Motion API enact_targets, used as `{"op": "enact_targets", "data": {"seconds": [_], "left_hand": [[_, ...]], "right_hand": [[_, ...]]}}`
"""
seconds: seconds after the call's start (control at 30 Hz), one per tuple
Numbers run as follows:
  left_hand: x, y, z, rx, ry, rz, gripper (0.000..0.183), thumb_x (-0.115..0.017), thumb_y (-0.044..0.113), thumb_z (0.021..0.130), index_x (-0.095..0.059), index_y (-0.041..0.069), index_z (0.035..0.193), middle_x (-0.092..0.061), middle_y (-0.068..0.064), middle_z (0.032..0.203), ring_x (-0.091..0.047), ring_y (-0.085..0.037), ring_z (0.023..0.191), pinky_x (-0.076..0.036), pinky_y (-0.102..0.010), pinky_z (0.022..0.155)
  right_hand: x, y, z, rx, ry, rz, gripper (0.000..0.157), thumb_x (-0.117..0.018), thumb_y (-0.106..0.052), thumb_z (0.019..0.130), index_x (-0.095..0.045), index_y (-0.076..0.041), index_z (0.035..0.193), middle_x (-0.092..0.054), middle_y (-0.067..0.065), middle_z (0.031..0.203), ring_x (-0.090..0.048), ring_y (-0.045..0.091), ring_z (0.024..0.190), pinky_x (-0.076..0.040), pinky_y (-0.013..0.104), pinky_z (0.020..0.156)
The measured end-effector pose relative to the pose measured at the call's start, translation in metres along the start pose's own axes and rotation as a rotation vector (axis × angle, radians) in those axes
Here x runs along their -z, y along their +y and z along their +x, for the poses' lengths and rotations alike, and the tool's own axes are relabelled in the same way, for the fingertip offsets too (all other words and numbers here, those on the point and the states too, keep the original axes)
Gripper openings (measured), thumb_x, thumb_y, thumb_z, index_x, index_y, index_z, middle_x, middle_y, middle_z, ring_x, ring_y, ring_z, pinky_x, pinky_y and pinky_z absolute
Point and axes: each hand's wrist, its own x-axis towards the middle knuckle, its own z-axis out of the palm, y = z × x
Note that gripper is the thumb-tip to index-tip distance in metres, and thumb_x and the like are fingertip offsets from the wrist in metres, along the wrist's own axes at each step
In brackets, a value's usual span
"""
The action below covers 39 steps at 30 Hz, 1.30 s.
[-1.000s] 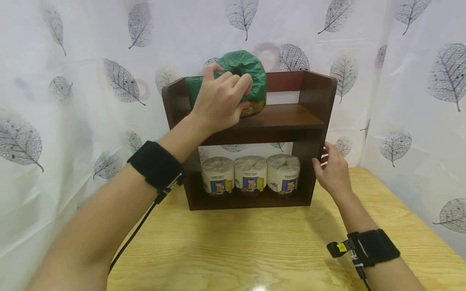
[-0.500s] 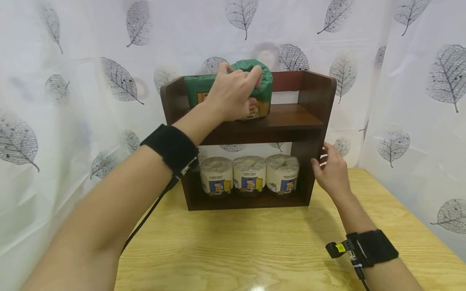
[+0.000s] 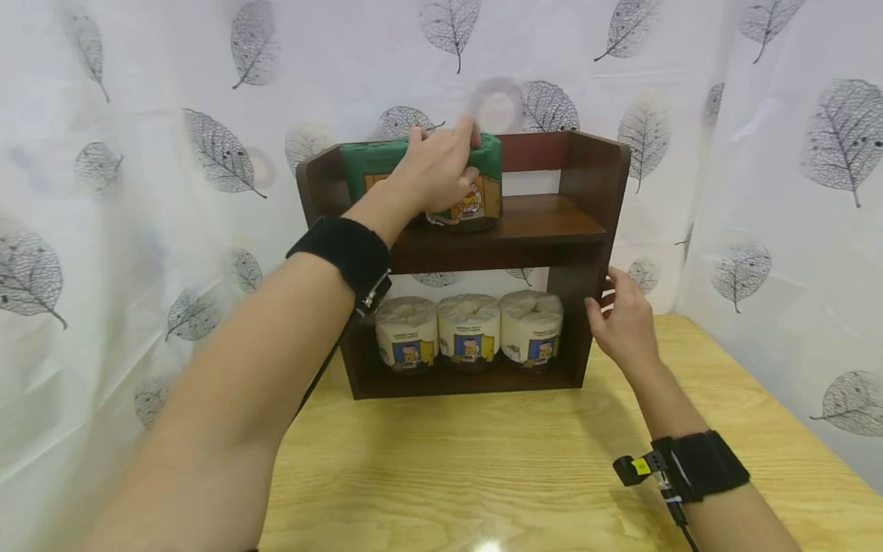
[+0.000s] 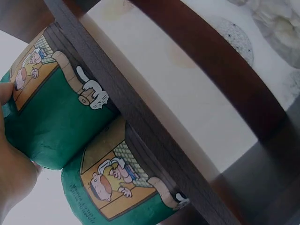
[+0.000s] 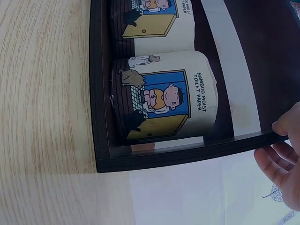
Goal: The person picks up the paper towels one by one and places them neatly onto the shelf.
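A dark brown two-tier wooden shelf [image 3: 582,180] stands on the table. On its upper board my left hand [image 3: 434,169] holds a green-wrapped toilet roll [image 3: 487,184], fingers over the top and thumb at the front. Beside it in the left wrist view, another green toilet roll [image 4: 119,185] stands on the same board; in the head view my hand and forearm partly hide it. My right hand [image 3: 628,322] grips the shelf's right side panel [image 5: 201,152], thumb on one face and fingers on the other.
Three cream toilet rolls [image 3: 469,330] stand in a row on the lower tier. Under the shelf is a light wood-grain table [image 3: 428,468]. White leaf-patterned curtains [image 3: 745,153] hang behind and at both sides. A red-brown back rail [image 3: 534,152] crosses the top tier.
My left hand has brought the green toilet roll down from a tilted position to upright on the upper board, next to the other green one. My right hand stays on the side panel.
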Motion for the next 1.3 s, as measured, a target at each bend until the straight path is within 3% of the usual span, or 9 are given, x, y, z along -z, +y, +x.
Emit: {"op": "enact_targets", "data": {"seconds": [0.27, 0.4, 0.53, 0.67, 0.83, 1.07, 1.3], "left_hand": [[0.001, -0.004, 0.014, 0.022, -0.078, -0.04, 0.036, -0.031, 0.033, 0.095, -0.023, 0.019, 0.127, -0.053, 0.002, 0.093, -0.047, -0.015, 0.094, -0.015, -0.052, 0.097], [0.001, -0.006, 0.014, 0.024, -0.106, -0.068, 0.04, -0.036, 0.036, 0.094, -0.023, 0.02, 0.127, -0.055, 0.003, 0.109, -0.047, -0.015, 0.105, -0.015, -0.054, 0.1], [-0.001, -0.008, 0.01, 0.0, -0.055, -0.067, 0.043, -0.039, 0.046, 0.093, -0.028, 0.019, 0.124, -0.049, 0.001, 0.125, -0.043, -0.018, 0.113, -0.023, -0.052, 0.098], [-0.004, -0.009, 0.007, -0.031, 0.028, -0.054, 0.041, -0.04, 0.049, 0.092, -0.034, 0.018, 0.119, -0.048, -0.003, 0.118, -0.041, -0.022, 0.109, -0.031, -0.046, 0.089], [0.002, -0.011, 0.004, -0.039, 0.074, -0.026, 0.046, -0.045, 0.05, 0.09, -0.036, 0.018, 0.122, -0.043, -0.007, 0.119, -0.04, -0.024, 0.105, -0.035, -0.042, 0.084], [0.007, -0.017, -0.002, -0.053, 0.169, 0.076, 0.066, -0.051, 0.056, 0.085, -0.033, 0.016, 0.133, -0.038, -0.007, 0.132, -0.037, -0.024, 0.118, -0.034, -0.043, 0.095], [0.001, -0.012, -0.001, -0.11, 0.019, 0.052, 0.061, -0.041, 0.042, 0.095, -0.025, 0.008, 0.143, -0.032, -0.01, 0.146, -0.029, -0.025, 0.132, -0.024, -0.042, 0.107]], "right_hand": [[-0.001, 0.001, 0.0, -0.007, -0.002, -0.006, 0.047, -0.062, -0.007, 0.079, -0.046, 0.0, 0.123, -0.056, 0.017, 0.097, -0.058, 0.023, 0.072, -0.053, 0.04, 0.058], [-0.003, 0.002, -0.003, 0.003, -0.002, 0.009, 0.047, -0.062, -0.005, 0.079, -0.046, 0.001, 0.122, -0.056, 0.017, 0.096, -0.059, 0.024, 0.071, -0.053, 0.04, 0.057], [-0.003, 0.001, -0.003, 0.012, 0.011, 0.015, 0.047, -0.062, -0.004, 0.079, -0.046, 0.001, 0.122, -0.056, 0.017, 0.096, -0.059, 0.024, 0.071, -0.053, 0.04, 0.056], [-0.003, 0.001, -0.002, 0.013, 0.01, 0.015, 0.047, -0.062, -0.004, 0.079, -0.046, 0.001, 0.122, -0.056, 0.017, 0.097, -0.06, 0.025, 0.071, -0.053, 0.04, 0.057], [-0.002, 0.0, -0.001, 0.013, 0.014, 0.011, 0.047, -0.062, -0.004, 0.079, -0.046, 0.001, 0.122, -0.056, 0.017, 0.097, -0.06, 0.025, 0.071, -0.053, 0.04, 0.056], [-0.001, -0.002, 0.002, 0.015, 0.007, 0.007, 0.047, -0.062, -0.005, 0.079, -0.046, 0.001, 0.123, -0.056, 0.018, 0.098, -0.059, 0.025, 0.072, -0.053, 0.04, 0.057], [-0.001, -0.001, -0.001, 0.008, 0.009, 0.01, 0.046, -0.062, -0.004, 0.079, -0.046, 0.002, 0.122, -0.056, 0.018, 0.097, -0.06, 0.025, 0.072, -0.053, 0.04, 0.057]]}}
